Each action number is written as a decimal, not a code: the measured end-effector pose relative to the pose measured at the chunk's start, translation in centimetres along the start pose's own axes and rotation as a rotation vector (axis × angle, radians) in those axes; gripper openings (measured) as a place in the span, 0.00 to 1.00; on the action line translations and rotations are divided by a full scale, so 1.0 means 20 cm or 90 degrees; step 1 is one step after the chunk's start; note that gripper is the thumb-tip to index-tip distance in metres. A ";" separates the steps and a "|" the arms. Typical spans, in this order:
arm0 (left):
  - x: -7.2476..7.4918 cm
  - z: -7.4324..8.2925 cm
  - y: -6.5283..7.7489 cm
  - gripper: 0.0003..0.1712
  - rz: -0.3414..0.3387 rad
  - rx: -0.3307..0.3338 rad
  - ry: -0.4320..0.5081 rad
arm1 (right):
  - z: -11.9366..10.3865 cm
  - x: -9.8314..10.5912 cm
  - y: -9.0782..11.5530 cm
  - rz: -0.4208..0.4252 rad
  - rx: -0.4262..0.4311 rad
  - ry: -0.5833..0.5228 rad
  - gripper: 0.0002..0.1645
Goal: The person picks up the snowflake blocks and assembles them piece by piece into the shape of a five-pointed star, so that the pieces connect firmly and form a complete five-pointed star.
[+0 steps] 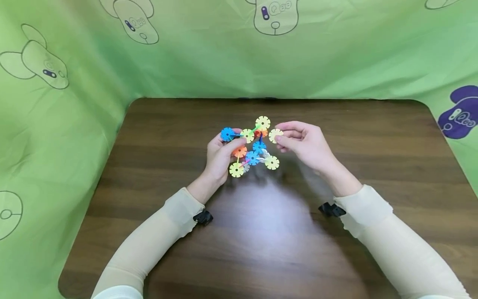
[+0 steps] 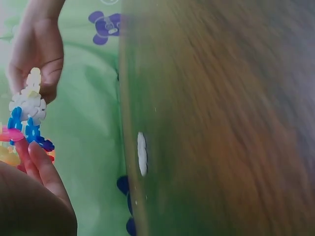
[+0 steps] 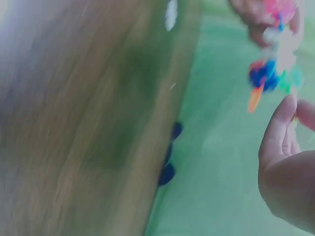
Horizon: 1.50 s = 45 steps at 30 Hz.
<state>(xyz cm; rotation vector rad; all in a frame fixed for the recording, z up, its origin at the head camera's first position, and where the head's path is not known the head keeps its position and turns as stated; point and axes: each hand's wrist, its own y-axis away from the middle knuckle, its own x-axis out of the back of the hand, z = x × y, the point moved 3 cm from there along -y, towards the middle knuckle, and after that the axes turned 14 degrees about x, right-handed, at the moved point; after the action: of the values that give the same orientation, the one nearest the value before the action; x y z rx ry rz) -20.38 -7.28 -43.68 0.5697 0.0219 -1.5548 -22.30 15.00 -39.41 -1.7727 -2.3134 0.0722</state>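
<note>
My left hand (image 1: 218,161) grips a structure of notched plastic discs (image 1: 252,158) in blue, yellow, orange and white, raised over the table. Its thumb lies across the front, beside a yellow disc (image 1: 247,136) and an orange disc (image 1: 240,151). On the structure's right side, my right hand (image 1: 307,143) pinches a pale yellow disc (image 1: 276,136) between thumb and fingers. Whether that disc joins the structure cannot be told. The left wrist view shows white discs (image 2: 29,107) between both hands; in the right wrist view the structure (image 3: 268,76) is blurred above my right fingertips (image 3: 288,105).
A dark brown wooden table (image 1: 261,249) with rounded corners lies beneath both hands. Green cloth (image 1: 209,62) printed with bear heads hangs behind and at the sides. A black wrist camera (image 1: 203,217) sits at the left cuff, another camera (image 1: 331,209) at the right.
</note>
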 end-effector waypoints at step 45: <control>-0.10 -0.02 0.06 0.14 -0.217 0.016 -0.127 | -0.05 0.02 0.09 -0.044 -0.171 -0.324 0.11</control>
<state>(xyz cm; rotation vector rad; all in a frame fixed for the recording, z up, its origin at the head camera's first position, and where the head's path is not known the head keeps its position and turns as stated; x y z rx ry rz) -19.21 -5.50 -42.85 0.4433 -0.0560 -1.9418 -20.54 15.73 -38.61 -1.9802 -2.8518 0.2364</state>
